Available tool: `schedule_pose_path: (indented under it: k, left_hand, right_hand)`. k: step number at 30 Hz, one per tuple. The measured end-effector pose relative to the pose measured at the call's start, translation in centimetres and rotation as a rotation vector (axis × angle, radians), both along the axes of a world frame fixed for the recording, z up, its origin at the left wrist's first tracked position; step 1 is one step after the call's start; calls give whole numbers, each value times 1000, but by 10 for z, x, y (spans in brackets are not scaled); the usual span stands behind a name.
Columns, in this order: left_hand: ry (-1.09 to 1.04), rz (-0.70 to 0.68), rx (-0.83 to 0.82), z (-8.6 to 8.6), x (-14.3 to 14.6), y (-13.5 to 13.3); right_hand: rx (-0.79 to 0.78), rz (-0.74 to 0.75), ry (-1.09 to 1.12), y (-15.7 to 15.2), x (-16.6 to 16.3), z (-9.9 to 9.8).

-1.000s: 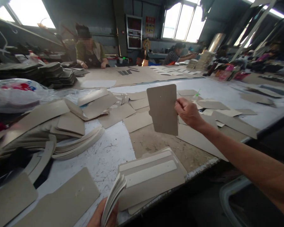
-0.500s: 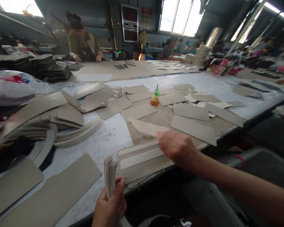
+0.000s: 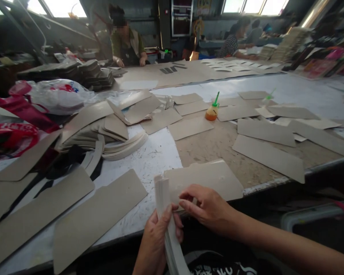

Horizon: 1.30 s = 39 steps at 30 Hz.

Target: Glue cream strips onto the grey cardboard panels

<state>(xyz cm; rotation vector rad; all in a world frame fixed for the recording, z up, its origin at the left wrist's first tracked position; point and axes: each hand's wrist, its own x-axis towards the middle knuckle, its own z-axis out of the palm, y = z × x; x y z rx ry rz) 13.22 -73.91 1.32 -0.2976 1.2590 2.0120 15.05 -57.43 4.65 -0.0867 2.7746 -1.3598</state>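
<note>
White-topped table (image 3: 166,151), cluttered. Long cardboard panel (image 3: 100,219), near left, pokes past the near edge; a brush from the left forearm could tip it off. Panel stack (image 3: 205,175), just beyond the hands, sits at that edge too; a bump while the hands work above could skew or slide it. Left hand (image 3: 157,233) is clamped around the strip bundle (image 3: 162,191), which stands tilted at near center, lower end bending toward the lap. Loose grip = strips could fan out or drop. Right hand (image 3: 210,208), half-curled, is just beside it; can't tell if its fingertips meet, or touch the bundle or left hand. Squeeze bottle (image 3: 211,114), far center, 1 green nozzle, orange liquid: a swung panel could knock it over, spill likely.
</note>
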Motion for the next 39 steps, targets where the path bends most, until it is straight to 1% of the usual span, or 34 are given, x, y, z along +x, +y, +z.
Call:
schedule_pose_path:
  k: [2,4,5,6,7,9,13,15,17,19,21,22,27,30,33,35,38,39]
  left_hand:
    - [53,-53,-79,-2,0,3]
    - [69,-95,-136,-1,0,5]
    - [65,-103,-151,0,0,6]
    - [56,-103,-162,2,0,7]
    - [45,-95,-168,5,0,8]
    - [21,-58,-163,10,0,11]
    - [-32,46,-122,15,0,15]
    - [-41,67,-106,15,1,16]
    - [-58,69,-97,13,2,15]
    - [-91,67,-98,10,5,13]
    - [-119,75,-111,6,8,8]
    - [-121,82,-122,4,11,5]
    - [-66,105,-208,-1,22,-4]
    - [-62,138,-232,1,25,-1]
    - [-100,178,-247,3,26,5]
    - [-108,180,-252,2,27,8]
    - [-81,136,-280,2,28,8]
    - [-51,120,-296,2,27,7]
  right_hand:
    - [-301,-51,-161,-9,-9,1]
    - [-580,-61,-297,-16,-15,-3]
    - [-684,-67,-343,-18,-17,-6]
    - [-744,-83,-368,-19,-18,-8]
    - [-758,-102,-372,-19,-19,-10]
    - [-693,-131,-353,-18,-20,-11]
    - [-405,-143,-235,-11,-22,-9]
    - [-259,-139,-152,-9,-21,-10]
    - [-167,-131,-104,-9,-17,-12]
    - [-130,-145,-82,-12,-10,-15]
    - [-164,-171,-85,-17,-1,-17]
    - [-218,-178,-102,-20,3,-18]
    - [-606,-133,-252,-35,16,-20]
    - [-789,-128,-352,-38,18,-20]
    - [-940,-133,-395,-39,19,-21]
    - [-960,-151,-403,-39,19,-22]
    - [-879,-241,-344,-34,17,-20]
    - [-882,-286,-321,-29,16,-18]
